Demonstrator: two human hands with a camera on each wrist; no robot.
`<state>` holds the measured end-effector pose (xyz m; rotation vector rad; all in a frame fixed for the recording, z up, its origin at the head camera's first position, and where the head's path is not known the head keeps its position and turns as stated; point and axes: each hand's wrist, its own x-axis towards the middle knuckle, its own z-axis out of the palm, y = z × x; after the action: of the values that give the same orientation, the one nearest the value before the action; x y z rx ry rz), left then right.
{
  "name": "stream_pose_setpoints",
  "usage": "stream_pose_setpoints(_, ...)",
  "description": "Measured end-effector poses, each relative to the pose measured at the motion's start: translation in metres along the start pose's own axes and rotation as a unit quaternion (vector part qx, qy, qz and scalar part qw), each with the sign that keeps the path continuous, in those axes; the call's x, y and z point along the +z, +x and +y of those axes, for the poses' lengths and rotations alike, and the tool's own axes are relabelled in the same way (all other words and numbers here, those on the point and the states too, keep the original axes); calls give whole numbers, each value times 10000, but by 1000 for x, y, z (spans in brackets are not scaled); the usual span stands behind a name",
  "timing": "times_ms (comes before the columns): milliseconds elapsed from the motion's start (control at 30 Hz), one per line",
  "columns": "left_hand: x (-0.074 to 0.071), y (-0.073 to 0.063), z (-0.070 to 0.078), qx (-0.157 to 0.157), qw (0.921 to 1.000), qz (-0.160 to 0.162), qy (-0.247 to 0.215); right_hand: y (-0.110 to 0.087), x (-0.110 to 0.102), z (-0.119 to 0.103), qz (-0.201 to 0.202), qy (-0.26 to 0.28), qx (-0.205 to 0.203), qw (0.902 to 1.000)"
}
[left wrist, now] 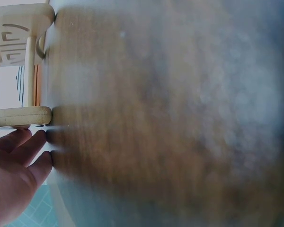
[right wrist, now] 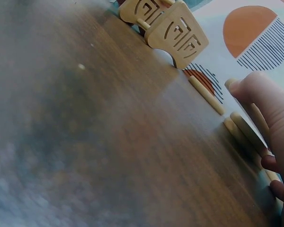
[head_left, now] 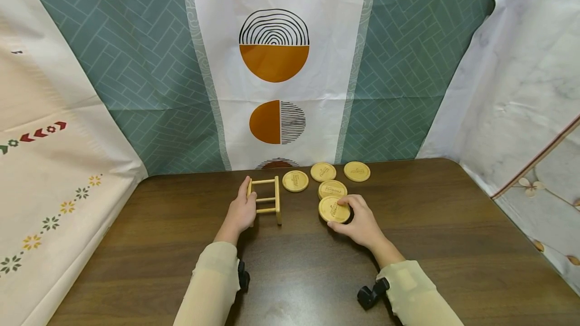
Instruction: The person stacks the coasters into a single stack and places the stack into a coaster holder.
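Wooden rack (head_left: 277, 198) gripped by left hand (head_left: 240, 212), round coaster (head_left: 333, 209) pinched by right hand (head_left: 361, 223); rack between hands.

Both forearms (head_left: 209, 280) (head_left: 414, 288) reach forward — right grip (head_left: 362, 223) curled in a pinch — left grip (head_left: 240, 212) pinching too, apparently.

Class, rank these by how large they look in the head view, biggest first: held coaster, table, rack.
1. Table, by far
2. Rack
3. Held coaster
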<state>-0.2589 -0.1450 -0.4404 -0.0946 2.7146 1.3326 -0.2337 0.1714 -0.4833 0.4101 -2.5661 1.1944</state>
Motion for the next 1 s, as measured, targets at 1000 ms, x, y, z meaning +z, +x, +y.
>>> stream_pose_setpoints(1000,0,1,0,-37,9999,42,120,6,-1,3,19,-173,213,9996)
